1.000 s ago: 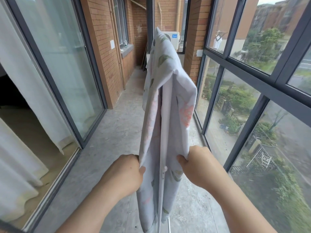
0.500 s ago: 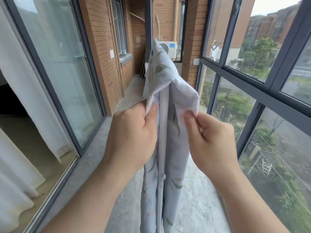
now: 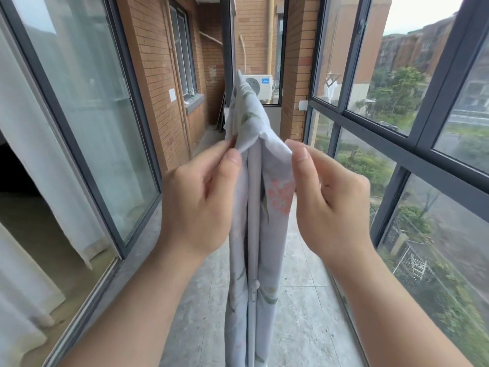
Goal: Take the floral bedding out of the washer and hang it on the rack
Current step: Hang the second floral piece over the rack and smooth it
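Note:
The floral bedding, white with green leaves and pink flowers, hangs draped over the top bar of the rack, running away from me. The rack's white upright post shows between the two hanging sides. My left hand pinches the left side of the fabric near the top between thumb and forefinger. My right hand pinches the right side at the same height. The top bar itself is hidden under the cloth. No washer is in view.
I stand in a narrow glazed balcony with a grey tiled floor. Sliding glass doors with white curtains line the left, tall windows the right. A brick wall and an air-conditioner unit close the far end.
Both hands moved up from the lower part of the hanging bedding to its top near the bar, where each now pinches the fabric. The view has tilted slightly upward.

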The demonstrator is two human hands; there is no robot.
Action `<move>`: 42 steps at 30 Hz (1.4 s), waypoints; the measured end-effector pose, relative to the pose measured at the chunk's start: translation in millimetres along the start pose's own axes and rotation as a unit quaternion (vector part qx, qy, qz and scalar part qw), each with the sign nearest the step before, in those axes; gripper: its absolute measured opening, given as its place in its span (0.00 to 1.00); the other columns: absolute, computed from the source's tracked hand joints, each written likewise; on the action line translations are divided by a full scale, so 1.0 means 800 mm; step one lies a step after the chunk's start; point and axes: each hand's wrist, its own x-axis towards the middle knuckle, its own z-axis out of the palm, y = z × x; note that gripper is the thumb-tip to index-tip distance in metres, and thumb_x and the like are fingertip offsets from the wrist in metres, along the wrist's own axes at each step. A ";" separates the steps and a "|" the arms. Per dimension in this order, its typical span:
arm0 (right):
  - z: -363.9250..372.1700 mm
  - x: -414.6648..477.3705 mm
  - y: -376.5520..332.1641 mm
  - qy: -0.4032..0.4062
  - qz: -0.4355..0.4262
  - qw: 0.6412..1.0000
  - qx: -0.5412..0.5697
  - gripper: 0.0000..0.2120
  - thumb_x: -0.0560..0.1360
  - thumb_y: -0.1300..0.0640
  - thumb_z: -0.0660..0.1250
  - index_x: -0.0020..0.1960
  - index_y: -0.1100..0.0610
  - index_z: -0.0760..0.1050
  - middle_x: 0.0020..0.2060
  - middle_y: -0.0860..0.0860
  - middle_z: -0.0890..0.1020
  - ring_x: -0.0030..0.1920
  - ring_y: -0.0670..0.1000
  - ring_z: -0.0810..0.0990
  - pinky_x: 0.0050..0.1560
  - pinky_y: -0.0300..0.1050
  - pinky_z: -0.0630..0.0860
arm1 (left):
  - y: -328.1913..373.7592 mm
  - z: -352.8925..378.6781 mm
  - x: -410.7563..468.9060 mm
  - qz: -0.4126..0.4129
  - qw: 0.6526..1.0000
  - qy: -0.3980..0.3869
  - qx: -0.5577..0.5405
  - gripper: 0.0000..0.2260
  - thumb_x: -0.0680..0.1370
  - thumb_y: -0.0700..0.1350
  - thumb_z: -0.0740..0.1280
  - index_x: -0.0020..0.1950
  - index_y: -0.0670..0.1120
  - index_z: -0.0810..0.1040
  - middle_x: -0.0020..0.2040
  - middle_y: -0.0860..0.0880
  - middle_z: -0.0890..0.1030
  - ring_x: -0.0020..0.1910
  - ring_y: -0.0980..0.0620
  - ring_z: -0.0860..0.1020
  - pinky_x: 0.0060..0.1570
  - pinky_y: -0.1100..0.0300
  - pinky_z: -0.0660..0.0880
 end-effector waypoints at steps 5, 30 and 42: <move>0.015 0.036 -0.038 0.082 -0.106 0.991 -0.014 0.13 0.83 0.58 0.63 0.63 0.60 0.81 0.47 0.46 0.85 0.46 0.38 0.82 0.48 0.31 0.75 | 0.001 -0.003 0.024 -0.060 0.989 0.049 -0.124 0.16 0.83 0.55 0.57 0.61 0.51 0.81 0.55 0.52 0.85 0.57 0.55 0.83 0.58 0.49 0.79; 0.358 -0.074 -0.094 -0.189 0.173 0.962 0.098 0.11 0.81 0.53 0.65 0.59 0.51 0.83 0.48 0.42 0.86 0.50 0.38 0.81 0.51 0.33 0.76 | -0.253 -0.256 -0.039 -0.317 0.945 0.066 0.052 0.09 0.79 0.44 0.68 0.55 0.56 0.84 0.50 0.59 0.86 0.51 0.62 0.83 0.60 0.53 0.79; 0.603 -0.033 0.000 -0.210 0.241 0.942 0.099 0.09 0.82 0.53 0.63 0.53 0.48 0.82 0.44 0.40 0.85 0.47 0.38 0.82 0.48 0.34 0.76 | -0.479 -0.287 0.029 -0.384 0.921 0.031 0.058 0.08 0.78 0.47 0.70 0.56 0.55 0.84 0.49 0.58 0.86 0.50 0.60 0.83 0.58 0.52 0.79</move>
